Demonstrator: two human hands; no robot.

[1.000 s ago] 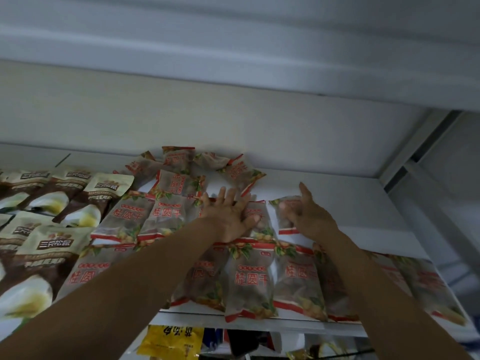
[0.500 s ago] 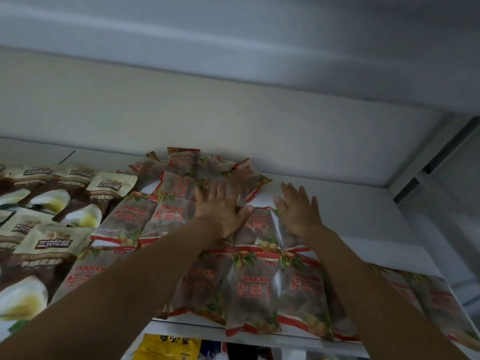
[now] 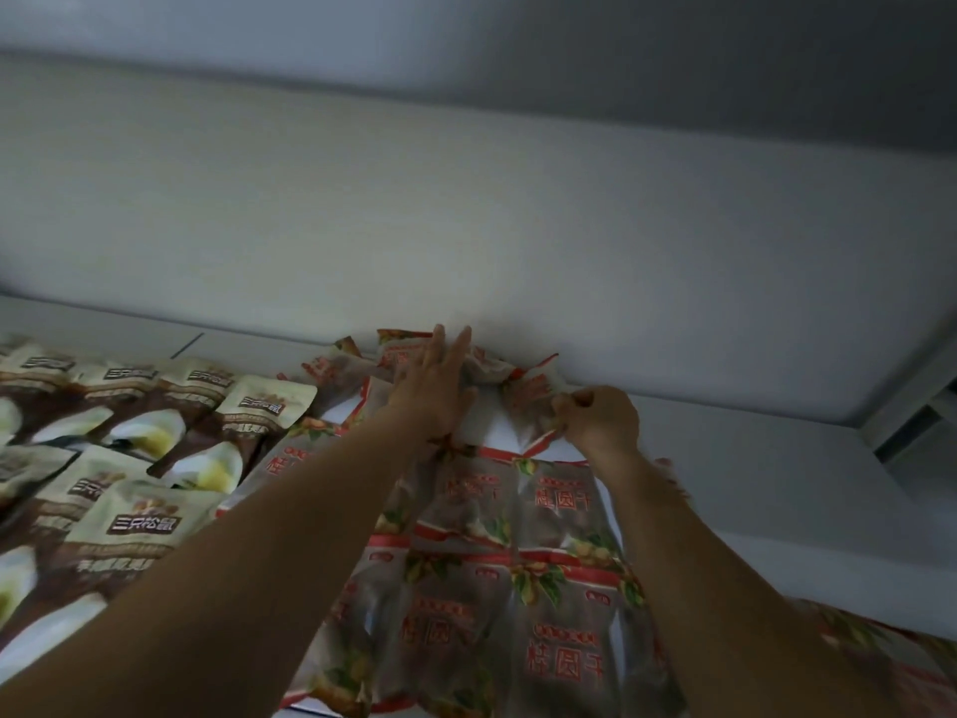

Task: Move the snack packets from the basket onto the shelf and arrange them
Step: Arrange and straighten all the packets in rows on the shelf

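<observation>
Two bare hands reach to the back of a white shelf (image 3: 751, 458), both among a loose heap of red-edged packets (image 3: 497, 373) piled against the rear wall (image 3: 466, 209). The left hand (image 3: 440, 391) lies flat on that heap, its grip spread, fingers straight and close together with their tips at the wall, pressing down and clasping nothing. The right hand (image 3: 603, 419) sits just to the right of it, its grip pressed together, fingertips pinching the crumpled edge of one red-edged packet (image 3: 533, 401) at the heap's right end; that packet is bunched up and partly lifted off the shelf.

Between the two grips a small bare patch of shelf shows. Nearer the person than both grips, under the forearms, more packets of the same kind (image 3: 518, 577) lie flat in overlapping rows, red print facing up, reaching to the shelf's front edge. A few more of them lie at the front, to the right of the right forearm, blurred. To the left of the left grip, brown and cream packets (image 3: 140, 526) with dark labels lie flat in their own rows, just beside the red-edged ones. To the right of the right grip the shelf is plain white up to a grey upright post (image 3: 911, 406). The basket is out of view.
</observation>
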